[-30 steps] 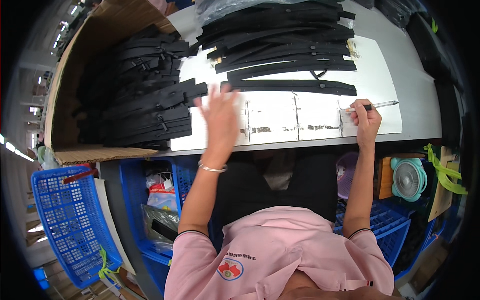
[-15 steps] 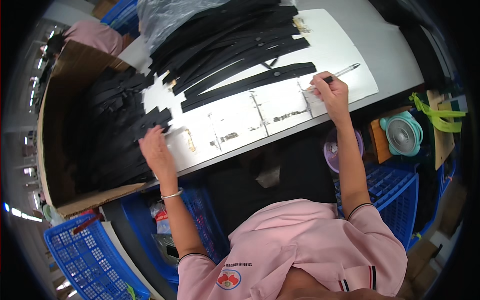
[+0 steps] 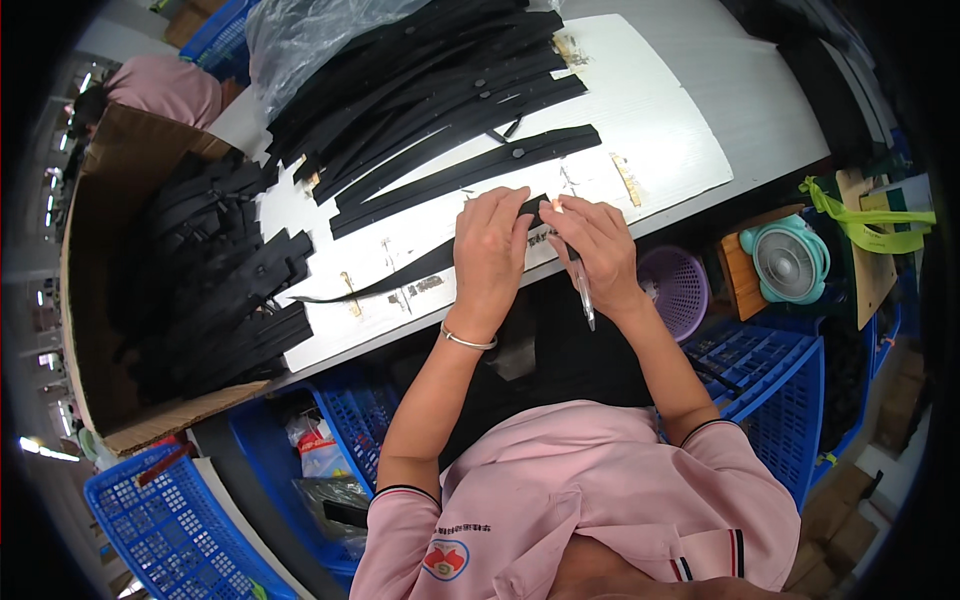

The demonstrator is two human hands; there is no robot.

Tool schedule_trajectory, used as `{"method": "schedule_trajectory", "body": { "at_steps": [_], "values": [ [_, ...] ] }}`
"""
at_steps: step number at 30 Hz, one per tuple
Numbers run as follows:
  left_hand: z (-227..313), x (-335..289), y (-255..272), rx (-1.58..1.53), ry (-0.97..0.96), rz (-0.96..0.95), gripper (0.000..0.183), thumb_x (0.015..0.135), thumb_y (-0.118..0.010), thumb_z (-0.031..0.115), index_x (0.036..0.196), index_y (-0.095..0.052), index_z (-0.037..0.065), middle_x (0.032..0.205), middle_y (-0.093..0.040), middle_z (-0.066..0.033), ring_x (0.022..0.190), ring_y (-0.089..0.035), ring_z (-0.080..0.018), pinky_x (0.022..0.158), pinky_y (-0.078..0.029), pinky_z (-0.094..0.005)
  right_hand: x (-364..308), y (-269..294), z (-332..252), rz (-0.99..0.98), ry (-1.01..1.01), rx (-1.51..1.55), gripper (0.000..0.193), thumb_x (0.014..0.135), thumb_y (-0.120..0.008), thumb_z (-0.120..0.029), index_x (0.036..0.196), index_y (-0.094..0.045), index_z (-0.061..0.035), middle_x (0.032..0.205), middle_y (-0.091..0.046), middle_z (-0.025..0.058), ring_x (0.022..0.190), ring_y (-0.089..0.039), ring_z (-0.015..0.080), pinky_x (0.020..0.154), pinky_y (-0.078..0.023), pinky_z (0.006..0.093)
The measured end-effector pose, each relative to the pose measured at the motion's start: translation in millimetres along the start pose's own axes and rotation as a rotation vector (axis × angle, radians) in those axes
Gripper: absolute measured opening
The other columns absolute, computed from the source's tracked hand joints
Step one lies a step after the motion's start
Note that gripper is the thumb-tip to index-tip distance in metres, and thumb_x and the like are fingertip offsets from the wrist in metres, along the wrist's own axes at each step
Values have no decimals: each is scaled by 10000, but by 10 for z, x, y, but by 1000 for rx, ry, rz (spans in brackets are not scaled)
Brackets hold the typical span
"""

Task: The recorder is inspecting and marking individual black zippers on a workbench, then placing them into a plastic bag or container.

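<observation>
Over the near edge of the white board [image 3: 680,140], a long black fabric strip [image 3: 405,273] is held between my two hands. My left hand [image 3: 488,250] is closed on it, and its tail trails left across the board. My right hand [image 3: 605,250] pinches the strip's other end. A clear pen [image 3: 584,295] is tucked in that same hand, pointing down toward me. Just beyond my hands, another black strip [image 3: 465,180] with a round dark button-like dot lies flat. The fingertips partly hide the pinched end.
More black strips [image 3: 400,110] are piled at the back, beside clear plastic [image 3: 310,50]. At left, a cardboard box [image 3: 90,230] overflows with strips. Blue baskets [image 3: 190,520], a purple basket [image 3: 675,290] and a teal fan [image 3: 790,258] sit below the table. Another person [image 3: 165,90] is at far left.
My left hand has taken a strip from the heap by the box and brought it right. My right hand has moved left and nearer, gripping the strip's end, its pen now pointing downward.
</observation>
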State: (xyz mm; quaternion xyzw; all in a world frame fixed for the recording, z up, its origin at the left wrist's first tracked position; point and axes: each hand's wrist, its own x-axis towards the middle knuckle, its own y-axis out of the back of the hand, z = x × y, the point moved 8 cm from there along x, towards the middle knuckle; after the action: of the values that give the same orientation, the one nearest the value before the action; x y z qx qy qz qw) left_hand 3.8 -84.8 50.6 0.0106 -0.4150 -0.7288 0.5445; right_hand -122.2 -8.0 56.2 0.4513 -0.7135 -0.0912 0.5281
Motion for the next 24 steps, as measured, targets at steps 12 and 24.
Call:
{"method": "schedule_trajectory", "body": {
  "at_steps": [12, 24],
  "values": [
    [-322, -647, 638, 415, 89, 10, 327, 961, -699, 164, 1278, -712, 81, 1400, -639, -90, 1363, -525, -296, 1227, -200, -540, -201, 423, 547, 82, -2, -296, 398, 857, -743, 10, 1244, -723, -83, 1042, -718, 67, 1019, -646, 224, 1058, -441, 433],
    [-650, -1126, 1126, 504, 222, 75, 560, 931, -744, 260, 1429, -591, 55, 1484, -572, -110, 1468, -413, -345, 1227, -86, -615, 22, 358, 315, 50, -179, -271, 211, 975, -659, -74, 1175, -728, -74, 1073, -729, 81, 1011, -654, 207, 1099, -422, 443]
  ]
}}
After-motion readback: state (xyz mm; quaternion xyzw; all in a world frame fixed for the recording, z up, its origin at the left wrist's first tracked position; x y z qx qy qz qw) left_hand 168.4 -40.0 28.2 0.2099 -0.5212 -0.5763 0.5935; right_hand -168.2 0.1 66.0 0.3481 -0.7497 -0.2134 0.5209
